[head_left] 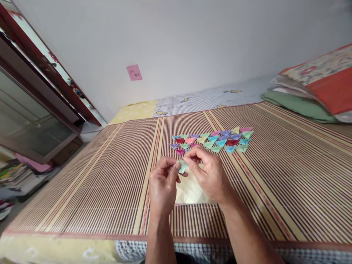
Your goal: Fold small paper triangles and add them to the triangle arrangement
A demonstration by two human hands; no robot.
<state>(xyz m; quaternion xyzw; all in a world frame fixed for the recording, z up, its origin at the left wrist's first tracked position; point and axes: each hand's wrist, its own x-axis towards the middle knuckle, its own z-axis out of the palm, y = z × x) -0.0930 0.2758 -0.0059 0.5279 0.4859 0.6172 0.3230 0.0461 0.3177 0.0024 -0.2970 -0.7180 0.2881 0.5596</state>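
Both my hands meet over the striped mat, pinching one small piece of pale green folded paper (pixel 182 167). My left hand (pixel 164 179) grips its left side between thumb and finger. The fingertips of my right hand (pixel 210 172) close on its upper right edge. Beneath them lies a creased pale yellow sheet of paper (pixel 189 190), partly covered by my hands. Just beyond, several small folded paper boats (pixel 216 143) in pink, blue, green, purple, red and yellow stand in rows, the nearest partly hidden by my right hand.
The striped bamboo mat (pixel 110 176) covers the bed. Folded bedding (pixel 316 91) is stacked at the far right. A pink note (pixel 134 72) sticks to the white wall (pixel 192 40). At the left are a glass-fronted cabinet (pixel 30 113) and a pile of books (pixel 16 176).
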